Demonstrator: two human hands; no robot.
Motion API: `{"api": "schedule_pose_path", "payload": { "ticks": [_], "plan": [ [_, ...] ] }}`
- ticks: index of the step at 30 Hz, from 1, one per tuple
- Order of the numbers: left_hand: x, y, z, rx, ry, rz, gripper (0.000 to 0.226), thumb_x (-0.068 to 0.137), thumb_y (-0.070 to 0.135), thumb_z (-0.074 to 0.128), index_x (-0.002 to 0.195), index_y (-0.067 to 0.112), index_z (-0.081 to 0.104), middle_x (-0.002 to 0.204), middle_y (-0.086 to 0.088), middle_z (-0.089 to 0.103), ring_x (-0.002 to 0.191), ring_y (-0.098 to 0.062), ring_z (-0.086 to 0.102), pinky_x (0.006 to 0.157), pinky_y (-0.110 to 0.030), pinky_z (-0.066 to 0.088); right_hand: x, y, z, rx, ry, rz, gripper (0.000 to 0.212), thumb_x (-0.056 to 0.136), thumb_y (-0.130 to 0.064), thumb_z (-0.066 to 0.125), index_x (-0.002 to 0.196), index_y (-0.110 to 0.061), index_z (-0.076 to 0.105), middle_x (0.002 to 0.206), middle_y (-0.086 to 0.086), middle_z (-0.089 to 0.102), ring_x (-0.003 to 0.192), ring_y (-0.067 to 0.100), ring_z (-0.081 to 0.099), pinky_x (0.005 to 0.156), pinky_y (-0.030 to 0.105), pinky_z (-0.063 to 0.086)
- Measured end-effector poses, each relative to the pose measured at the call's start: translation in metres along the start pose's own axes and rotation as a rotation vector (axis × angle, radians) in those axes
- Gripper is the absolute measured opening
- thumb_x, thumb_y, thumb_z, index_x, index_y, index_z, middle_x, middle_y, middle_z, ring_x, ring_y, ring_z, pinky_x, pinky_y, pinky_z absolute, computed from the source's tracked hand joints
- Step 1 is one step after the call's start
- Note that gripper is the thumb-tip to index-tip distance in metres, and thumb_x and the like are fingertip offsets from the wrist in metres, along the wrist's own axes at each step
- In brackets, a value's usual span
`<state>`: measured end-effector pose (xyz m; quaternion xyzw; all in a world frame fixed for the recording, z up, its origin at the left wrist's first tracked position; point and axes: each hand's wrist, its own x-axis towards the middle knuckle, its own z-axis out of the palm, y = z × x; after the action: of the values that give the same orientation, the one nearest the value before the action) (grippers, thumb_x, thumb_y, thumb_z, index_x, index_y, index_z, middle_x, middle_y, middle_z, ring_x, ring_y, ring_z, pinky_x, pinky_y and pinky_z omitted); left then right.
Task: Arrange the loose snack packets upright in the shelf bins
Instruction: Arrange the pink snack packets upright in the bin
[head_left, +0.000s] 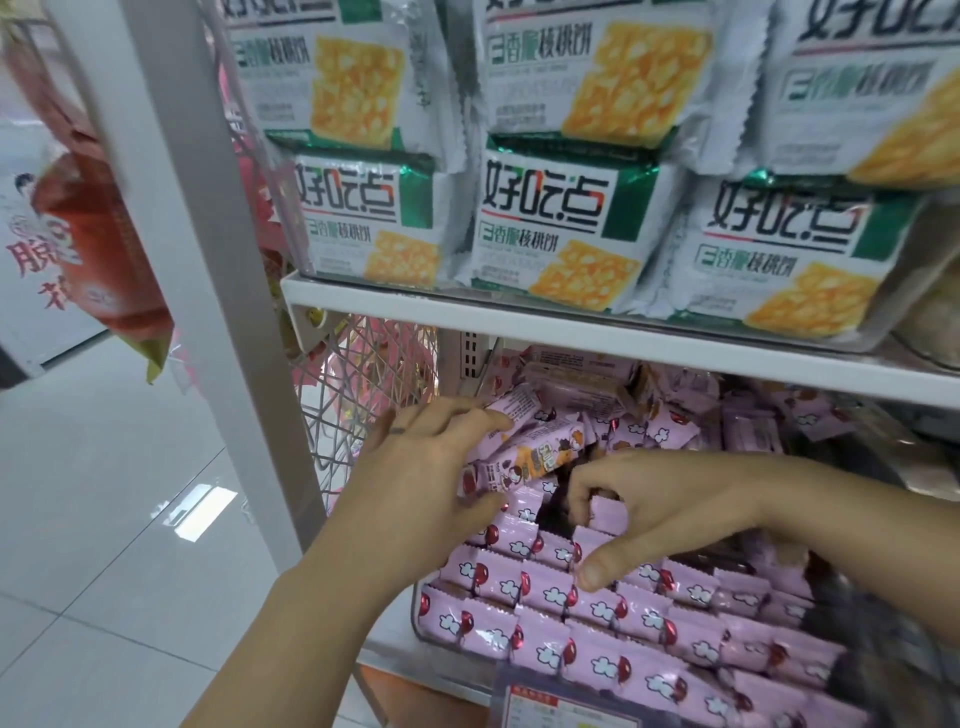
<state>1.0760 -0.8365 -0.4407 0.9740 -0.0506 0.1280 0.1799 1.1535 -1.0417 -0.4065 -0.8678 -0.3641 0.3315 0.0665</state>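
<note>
Down on the lower shelf, two or three loose packets in pink wrappers are lying slanted, not upright, above the left back part of a clear bin. The left hand is gripping them, fingers spread over their tops and thumb tucking under their near end. Just to the right, across a dark gap in the stock, the right hand is reaching in from the right. Its fingers are curling down into that gap while its thumb is pressing on packet tops nearer the viewer, so a few upright packets are sitting pinched between thumb and fingers. Neat rows of matching pink packets are filling the front of the bin, and more are lying jumbled at the back. Above, a white shelf is carrying stacked white-and-green biscuit packs. A white post and wire mesh are standing at the left, beside a glossy tiled floor.
</note>
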Motion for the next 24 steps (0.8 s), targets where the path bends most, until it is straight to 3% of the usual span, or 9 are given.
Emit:
{"api": "schedule_pose_path", "payload": {
  "ticks": [3,8,14,18,21,24],
  "plan": [
    [0.000,0.001,0.000,0.004,0.023,-0.001,0.057,0.077,0.044,0.073,0.130,0.037,0.052,0.136,0.014,0.045,0.127,-0.016,0.043,0.114,-0.042,0.019,-0.006,0.004,0.008,0.000,0.088,0.013,0.071,0.053,-0.092,0.049,0.098,-0.037,0.051,0.105,-0.008,0.058,0.094,0.011,0.055,0.084,0.039,0.049],
    [0.001,0.003,0.000,0.057,0.015,-0.005,0.058,0.079,0.046,0.070,0.132,0.039,0.048,0.135,0.016,0.046,0.127,-0.015,0.042,0.114,-0.038,0.015,-0.009,0.002,0.019,-0.012,0.057,0.026,0.087,0.060,-0.086,0.051,0.132,-0.039,0.038,0.132,-0.016,0.046,0.116,0.007,0.047,0.101,0.032,0.042],
    [-0.002,-0.002,-0.001,-0.122,0.102,-0.005,0.041,0.081,0.023,0.073,0.120,0.029,0.061,0.122,0.010,0.059,0.112,-0.021,0.055,0.103,-0.046,0.040,-0.013,0.003,0.017,0.134,0.064,0.046,0.096,0.068,-0.077,0.055,0.145,-0.039,0.013,0.134,-0.020,0.044,0.118,0.002,0.046,0.101,0.023,0.036],
    [-0.003,-0.007,0.000,-0.124,0.215,0.074,0.034,0.077,0.009,0.076,0.106,0.024,0.069,0.104,0.014,0.064,0.094,-0.021,0.064,0.088,-0.041,0.049,-0.013,0.004,0.019,0.183,0.075,0.044,0.106,0.063,-0.080,0.053,0.147,-0.044,-0.002,0.135,-0.017,0.043,0.123,0.004,0.042,0.102,0.022,0.033],
    [-0.004,-0.008,-0.002,-0.131,0.240,0.097,0.029,0.079,0.014,0.072,0.106,0.025,0.070,0.099,0.020,0.058,0.090,-0.019,0.063,0.084,-0.037,0.049,-0.011,0.006,0.018,0.258,0.092,0.039,0.105,0.063,-0.078,0.053,0.147,-0.043,-0.001,0.127,-0.021,0.050,0.119,0.001,0.047,0.098,0.019,0.035],
    [-0.002,-0.005,-0.003,-0.140,0.239,0.067,0.028,0.082,0.017,0.073,0.107,0.026,0.070,0.100,0.012,0.067,0.091,-0.017,0.063,0.082,-0.026,0.046,-0.010,0.008,0.017,0.349,0.109,0.045,0.103,0.065,-0.077,0.054,0.147,-0.044,0.002,0.127,-0.023,0.052,0.122,0.000,0.046,0.099,0.019,0.033]
  ]
}}
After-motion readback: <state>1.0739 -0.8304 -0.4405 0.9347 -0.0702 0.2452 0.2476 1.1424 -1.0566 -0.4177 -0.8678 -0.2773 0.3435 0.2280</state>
